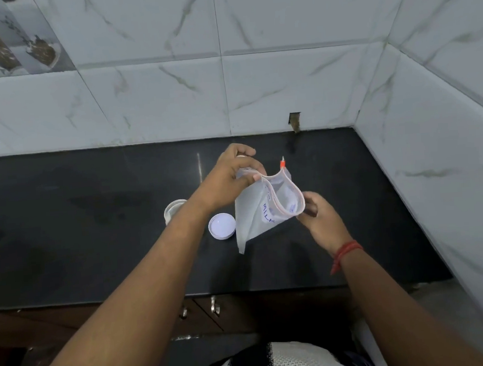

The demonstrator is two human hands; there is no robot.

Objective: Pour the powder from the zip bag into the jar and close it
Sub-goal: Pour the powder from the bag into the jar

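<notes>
A translucent white zip bag (255, 219) with blue handwriting hangs above the black counter (94, 221), its mouth pulled wide open and an orange slider at the far end. My left hand (228, 178) pinches the far-left rim of the mouth. My right hand (320, 220) pinches the near-right rim. A small clear jar (173, 210) stands uncapped on the counter, partly hidden behind my left forearm. Its white lid (222, 226) lies upside down on the counter just left of the bag. Powder inside the bag is hard to make out.
The marble-tiled back wall (226, 69) and a side wall (444, 111) enclose the counter at the right corner. The counter's front edge runs above dark cabinet doors with metal handles (214, 307).
</notes>
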